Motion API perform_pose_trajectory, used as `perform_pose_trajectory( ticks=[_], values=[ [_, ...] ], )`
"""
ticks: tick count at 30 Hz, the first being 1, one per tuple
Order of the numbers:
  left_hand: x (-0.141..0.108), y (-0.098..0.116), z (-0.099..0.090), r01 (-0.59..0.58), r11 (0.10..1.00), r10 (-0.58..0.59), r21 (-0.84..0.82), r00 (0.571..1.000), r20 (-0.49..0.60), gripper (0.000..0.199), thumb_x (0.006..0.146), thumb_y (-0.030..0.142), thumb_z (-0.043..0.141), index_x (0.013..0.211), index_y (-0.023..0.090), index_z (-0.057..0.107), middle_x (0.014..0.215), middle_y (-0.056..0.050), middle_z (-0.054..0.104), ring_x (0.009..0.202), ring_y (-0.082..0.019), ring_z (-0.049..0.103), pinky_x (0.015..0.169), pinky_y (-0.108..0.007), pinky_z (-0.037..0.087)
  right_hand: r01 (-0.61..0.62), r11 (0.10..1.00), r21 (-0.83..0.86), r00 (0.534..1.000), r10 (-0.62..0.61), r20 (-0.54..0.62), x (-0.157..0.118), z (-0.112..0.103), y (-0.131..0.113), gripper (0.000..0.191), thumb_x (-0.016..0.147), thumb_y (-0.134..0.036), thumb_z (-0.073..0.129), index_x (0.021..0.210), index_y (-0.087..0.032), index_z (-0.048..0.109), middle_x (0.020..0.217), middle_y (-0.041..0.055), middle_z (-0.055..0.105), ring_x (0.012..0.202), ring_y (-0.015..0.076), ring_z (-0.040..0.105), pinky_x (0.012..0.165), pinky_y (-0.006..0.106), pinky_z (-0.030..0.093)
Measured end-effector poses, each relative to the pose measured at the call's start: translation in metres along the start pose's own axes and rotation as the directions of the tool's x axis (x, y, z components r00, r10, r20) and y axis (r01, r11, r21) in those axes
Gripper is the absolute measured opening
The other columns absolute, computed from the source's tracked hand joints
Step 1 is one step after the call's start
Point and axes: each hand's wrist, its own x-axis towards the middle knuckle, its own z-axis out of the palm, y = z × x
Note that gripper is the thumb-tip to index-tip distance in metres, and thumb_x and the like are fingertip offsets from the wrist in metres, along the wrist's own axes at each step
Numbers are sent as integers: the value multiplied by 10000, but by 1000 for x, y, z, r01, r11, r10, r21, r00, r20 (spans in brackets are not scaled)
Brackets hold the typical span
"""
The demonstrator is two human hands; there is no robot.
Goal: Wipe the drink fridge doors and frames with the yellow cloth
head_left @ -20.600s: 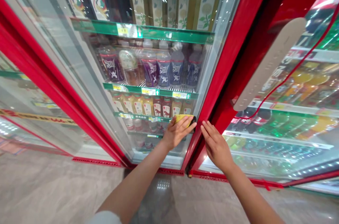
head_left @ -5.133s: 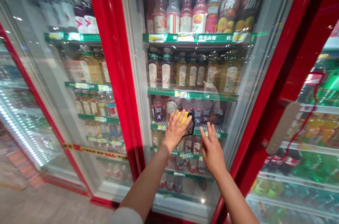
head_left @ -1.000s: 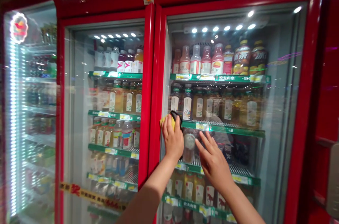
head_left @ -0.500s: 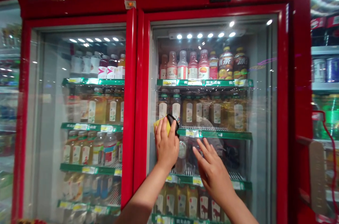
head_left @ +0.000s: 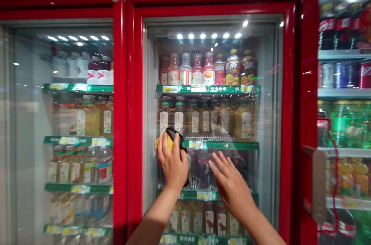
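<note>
My left hand presses a yellow cloth with a black edge against the glass door of a red drinks cooler, near the door's left side. Its fingers lie over the cloth. To the right, my right hand has its fingers spread and holds nothing; it is at the glass, but whether it touches is unclear. Behind the glass, bottles stand on shelves with green edges.
A second glass door is on the left, beyond the red frame. At the right, a grey handle and a red cord are beside another cooler with bottles and cans.
The view has shifted right, so the cooler appears further left. My left hand and the cloth appear slightly further left in the picture, still near the door's left side.
</note>
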Motion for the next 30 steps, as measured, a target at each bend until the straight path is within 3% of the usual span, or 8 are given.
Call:
perform_pose_trajectory(
  ticks=[2,5,8,12,15,21,25,30],
  values=[
    [-22,2,1,-201,979,201,-13,976,77,672,905,109,562,1543,273,432,1665,-117,323,1555,-319,261,1274,-575,235,10,1000,4,1000,-10,26,-7,-1,3,732,799,48,439,1490,-182,512,1588,122,460,1560,275,248,1171,568,450],
    [-53,-9,-5,-467,880,474,-82,862,179,661,888,158,613,1513,323,475,1579,-66,480,1526,-261,341,1301,-497,201,25,1000,-9,997,-24,67,-19,-7,16,739,776,56,443,1471,-176,533,1595,107,454,1558,276,257,1176,560,446],
    [-47,-11,-8,-336,941,337,-34,929,152,629,893,137,596,1491,307,500,1595,-84,452,1527,-276,337,1290,-516,227,8,1000,-22,997,-7,74,-27,-16,36,709,799,46,441,1464,-180,542,1592,88,463,1559,270,256,1170,541,460],
    [2,28,7,-42,999,42,-24,999,8,589,906,120,559,1477,254,509,1649,-119,347,1537,-326,298,1259,-586,266,-48,998,-31,998,49,25,-29,-26,52,676,844,18,441,1483,-189,523,1589,91,467,1556,274,266,1164,547,468],
    [10,57,20,-83,996,82,-33,996,-17,596,896,101,556,1473,249,520,1664,-112,323,1542,-323,285,1267,-578,246,-64,997,-41,998,64,4,-33,-28,56,722,841,16,436,1527,-207,467,1582,92,475,1548,278,285,1148,559,484],
    [-54,36,11,-558,825,565,-93,807,171,640,860,205,648,1479,315,526,1531,-55,544,1513,-244,367,1305,-488,193,-37,997,-75,999,37,-2,-55,-34,76,746,857,27,418,1561,-222,413,1574,86,487,1535,278,316,1129,547,505],
    [-38,36,9,-384,922,387,-46,910,150,638,883,156,611,1493,308,504,1582,-77,477,1511,-271,370,1283,-525,252,-90,994,-69,996,88,-27,-57,-43,99,750,881,7,426,1586,-245,368,1592,83,463,1538,277,311,1111,514,526],
    [14,101,33,-92,995,94,-28,994,53,606,911,141,566,1503,243,489,1677,-130,292,1542,-355,274,1255,-622,240,-132,989,-61,988,126,-93,-41,-47,105,745,897,-11,433,1593,-261,350,1610,94,432,1529,296,330,1145,578,473]
  ],
)
